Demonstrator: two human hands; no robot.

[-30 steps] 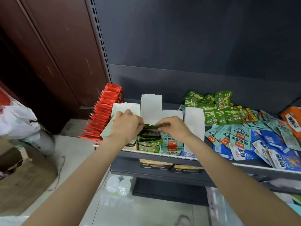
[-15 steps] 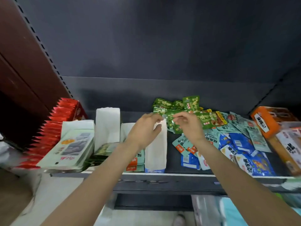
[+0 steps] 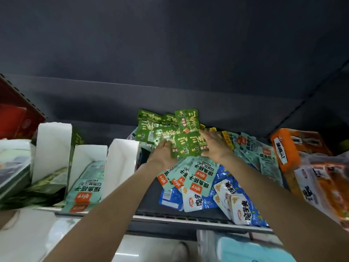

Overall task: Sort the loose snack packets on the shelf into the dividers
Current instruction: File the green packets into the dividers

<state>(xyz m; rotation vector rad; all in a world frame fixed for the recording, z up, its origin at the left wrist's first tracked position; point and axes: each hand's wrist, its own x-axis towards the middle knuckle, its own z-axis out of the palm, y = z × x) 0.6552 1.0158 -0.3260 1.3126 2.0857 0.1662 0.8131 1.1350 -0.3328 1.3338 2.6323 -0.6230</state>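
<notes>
A heap of loose green snack packets [image 3: 166, 125] lies at the back of the shelf [image 3: 188, 218]. My left hand [image 3: 163, 155] and my right hand [image 3: 215, 146] meet at the front of that heap. Between them they hold a couple of green packets [image 3: 188, 146]: the left fingers are hidden behind them, the right fingers lie on top with the thumb below. White card dividers [image 3: 122, 159] stand to the left. One slot holds teal packets [image 3: 86, 186], another holds dark green ones [image 3: 49, 183]. Loose teal packets [image 3: 200, 173] and blue packets [image 3: 228, 193] lie in front of my hands.
An orange box [image 3: 283, 148] and orange-and-clear packs [image 3: 324, 186] crowd the right end of the shelf. More teal packets [image 3: 264, 157] lie beside them. Red boxes [image 3: 17, 120] stand at the far left. The dark back panel [image 3: 170, 82] closes the shelf behind.
Both hands left the dividers and moved right and back to the loose green heap, where they now hold green packets. The view has swung right and closer to the shelf.
</notes>
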